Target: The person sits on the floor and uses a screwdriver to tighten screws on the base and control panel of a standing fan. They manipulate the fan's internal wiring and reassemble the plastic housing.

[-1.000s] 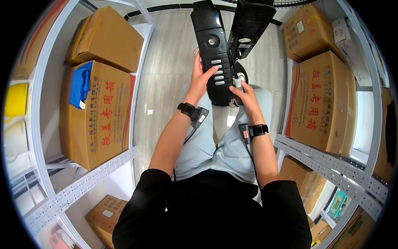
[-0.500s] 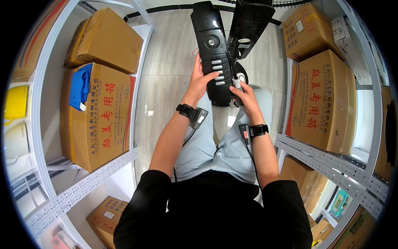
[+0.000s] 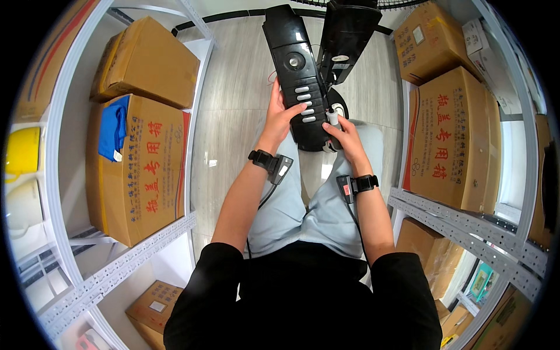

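A long glossy black panel with a round dial and several silver buttons slants across the upper middle, over my knees. My left hand grips its left side, thumb pressed on the lower buttons. My right hand is closed on its lower right edge, thumb on the front, beside a short grey cylindrical part. A black column housing stands just right of the panel, with thin wires between them. A round black base is partly hidden behind the panel. Black sensors on cords are strapped to both wrists.
Metal shelving flanks me on both sides, holding cardboard boxes. A blue cloth lies on a left box. Yellow and white containers sit at far left. A black wire grille is at the top, above the tiled floor.
The panel's top has tilted slightly left and down in the picture. My left thumb has moved a little down the buttons since a second ago. Both hands still hold the panel.
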Available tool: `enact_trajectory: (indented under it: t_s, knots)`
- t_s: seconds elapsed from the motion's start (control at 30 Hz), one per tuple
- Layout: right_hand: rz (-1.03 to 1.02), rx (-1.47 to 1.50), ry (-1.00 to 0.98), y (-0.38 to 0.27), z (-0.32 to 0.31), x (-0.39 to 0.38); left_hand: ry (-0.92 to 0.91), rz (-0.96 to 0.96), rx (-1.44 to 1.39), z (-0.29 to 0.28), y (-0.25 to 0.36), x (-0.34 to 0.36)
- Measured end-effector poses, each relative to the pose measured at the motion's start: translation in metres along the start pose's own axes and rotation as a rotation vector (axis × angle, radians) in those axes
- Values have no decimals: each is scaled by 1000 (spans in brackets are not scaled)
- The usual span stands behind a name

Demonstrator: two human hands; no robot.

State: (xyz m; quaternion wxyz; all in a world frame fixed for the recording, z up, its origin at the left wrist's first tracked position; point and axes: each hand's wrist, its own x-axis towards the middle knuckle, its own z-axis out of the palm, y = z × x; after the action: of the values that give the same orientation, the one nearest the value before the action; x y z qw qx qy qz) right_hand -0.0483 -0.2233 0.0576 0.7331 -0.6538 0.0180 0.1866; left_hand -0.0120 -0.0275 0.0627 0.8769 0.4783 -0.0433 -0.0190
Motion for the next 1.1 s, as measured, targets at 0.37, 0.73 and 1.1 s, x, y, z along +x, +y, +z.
enact_trajectory:
  t_s: [0.37,0.73,1.1]
  knots:
    - [0,56,16,-1,0,-4,-141,-36,41,1,3,-1]
    - [17,30,7,2,-2,-2,-146,-5,67,1,3,0]
    - [5,45,6,-1,-1,-3,-138,-3,67,1,4,0]
